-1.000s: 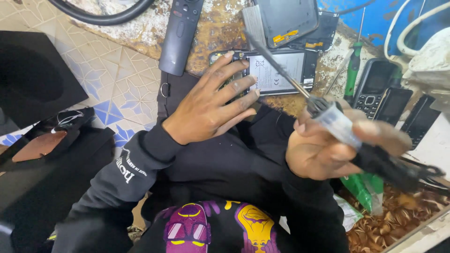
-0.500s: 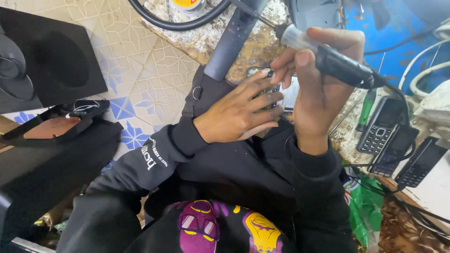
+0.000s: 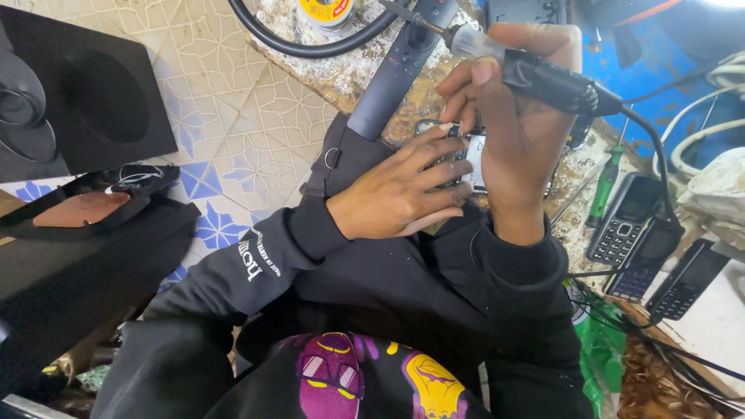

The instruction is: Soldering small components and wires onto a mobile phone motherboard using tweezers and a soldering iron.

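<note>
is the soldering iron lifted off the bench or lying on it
Lifted: the right hand grips the soldering iron above the bench, tip pointing away.

Black-handled soldering iron with silver neck, tilted across the upper middle of the frame, tip pointing upper left. Opened phone lying flat at centre, mostly hidden.

Two hands are at work: the left hand lies flat on one opened phone, and the right hand grips one soldering iron. One long black remote control lies at the far side. Three keypad phones sit together at the right, with one green-handled screwdriver beside them. One yellow-labelled tin stands at the far edge.
</note>
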